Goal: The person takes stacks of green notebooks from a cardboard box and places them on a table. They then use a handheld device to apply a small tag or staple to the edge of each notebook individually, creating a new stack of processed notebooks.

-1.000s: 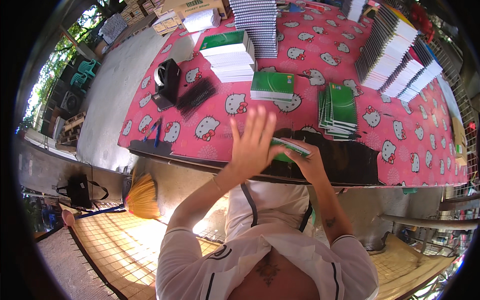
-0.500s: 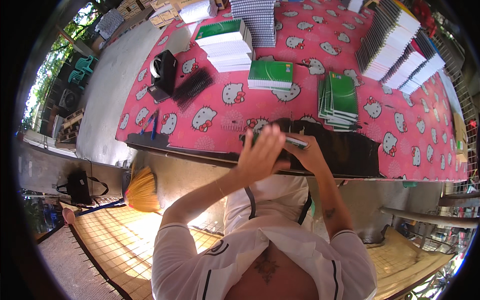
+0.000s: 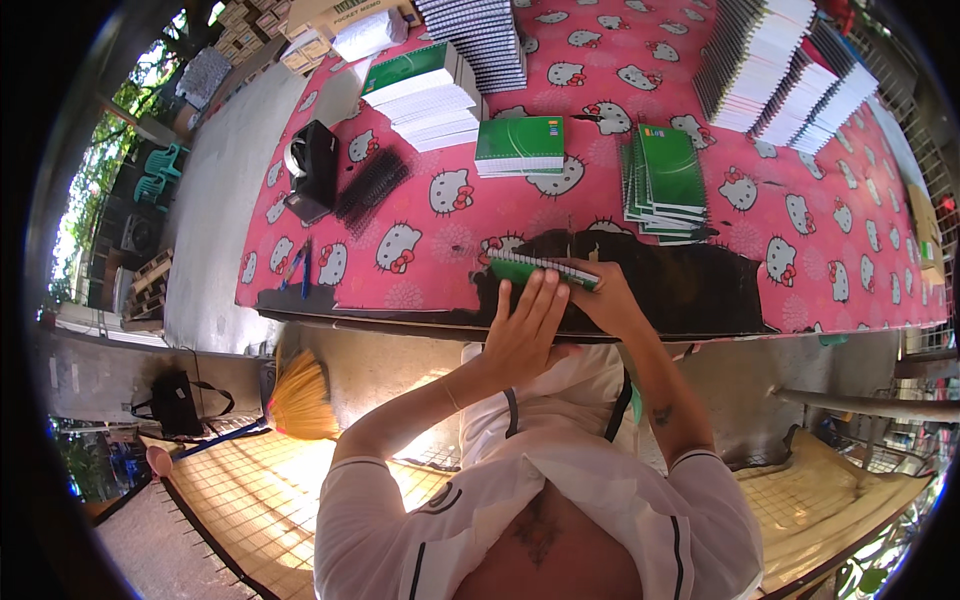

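A small green spiral notebook point(image 3: 512, 271) is held tilted over the table's near edge, its wire binding along the upper side. My right hand point(image 3: 608, 303) grips its right end, the fingertips partly hidden behind it. Against the green cover lies my left hand point(image 3: 530, 322), fingers stretched out flat. Beyond them, a short stack of green notebooks point(image 3: 520, 147) without visible coils rests on the table. To its right, several green spiral-bound notebooks point(image 3: 670, 175) lie in an uneven pile. Loose black binding coils point(image 3: 373, 188) are heaped at the left.
A pink cartoon-print cover point(image 3: 400, 285) with a worn black patch point(image 3: 700, 285) covers the table. A black tape dispenser point(image 3: 317, 165) and pens point(image 3: 304, 270) sit at left. Tall notebook stacks point(image 3: 755, 70) stand far right, uncoiled ones point(image 3: 425, 100) far left. A broom point(image 3: 300, 395) is below.
My left hand, blurred and raised over the notebook before, has come down and toward me, so the green cover and wire binding now show. My right hand keeps its hold.
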`<state>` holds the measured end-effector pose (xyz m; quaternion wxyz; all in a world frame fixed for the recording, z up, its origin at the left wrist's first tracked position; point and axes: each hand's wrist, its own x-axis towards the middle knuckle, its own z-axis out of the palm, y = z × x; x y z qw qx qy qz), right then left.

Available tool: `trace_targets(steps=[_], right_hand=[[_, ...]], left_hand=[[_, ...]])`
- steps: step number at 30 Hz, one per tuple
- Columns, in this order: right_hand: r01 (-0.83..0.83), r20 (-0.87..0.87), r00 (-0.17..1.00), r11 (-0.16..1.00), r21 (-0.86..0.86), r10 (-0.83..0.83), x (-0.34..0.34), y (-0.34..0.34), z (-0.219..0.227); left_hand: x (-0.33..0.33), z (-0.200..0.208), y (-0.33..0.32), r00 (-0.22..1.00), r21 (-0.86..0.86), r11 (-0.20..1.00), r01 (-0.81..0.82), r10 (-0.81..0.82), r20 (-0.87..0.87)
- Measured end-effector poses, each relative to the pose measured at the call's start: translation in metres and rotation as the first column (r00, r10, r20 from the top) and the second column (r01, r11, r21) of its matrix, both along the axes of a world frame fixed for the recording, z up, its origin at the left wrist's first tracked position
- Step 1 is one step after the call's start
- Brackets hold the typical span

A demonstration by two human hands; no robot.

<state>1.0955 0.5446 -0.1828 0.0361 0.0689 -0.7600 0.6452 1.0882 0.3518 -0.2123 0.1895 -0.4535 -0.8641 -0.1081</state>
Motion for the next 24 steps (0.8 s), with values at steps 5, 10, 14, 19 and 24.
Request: trace_targets(steps=[5, 10, 14, 19, 24], right_hand=[[0.014, 0.008, 1.000, 0.999, 0.036, -0.014, 0.007, -0.002, -0.006], [-0.023, 0.042, 0.999, 0.999, -0.027, 0.024, 0.003, 0.002, -0.011], [0.040, -0.059, 0.998, 0.997, 0.067, -0.036, 0.003, 0.000, -0.012], [-0.005, -0.023, 1.000, 0.969, 0.247, 0.011, 0.002, -0.005, -0.005], [0.137, -0.254, 0.963, 0.978, 0.160, -0.093, 0.024, 0.013, 0.016]], left_hand=[[-0.018, 0.030, 0.013, 1.000, -0.004, 1.000, -0.019, 0.018, -0.018], [-0.018, 0.043, 0.025, 0.997, 0.012, 0.998, -0.055, 0.056, -0.047], [0.008, 0.018, 0.014, 0.998, 0.073, 0.996, 0.047, -0.050, 0.032], [-0.018, 0.065, 0.014, 0.997, 0.234, 0.970, -0.070, 0.072, 0.000], [-0.024, 0.064, 0.025, 0.997, 0.379, 0.923, 0.074, -0.072, -0.020]])
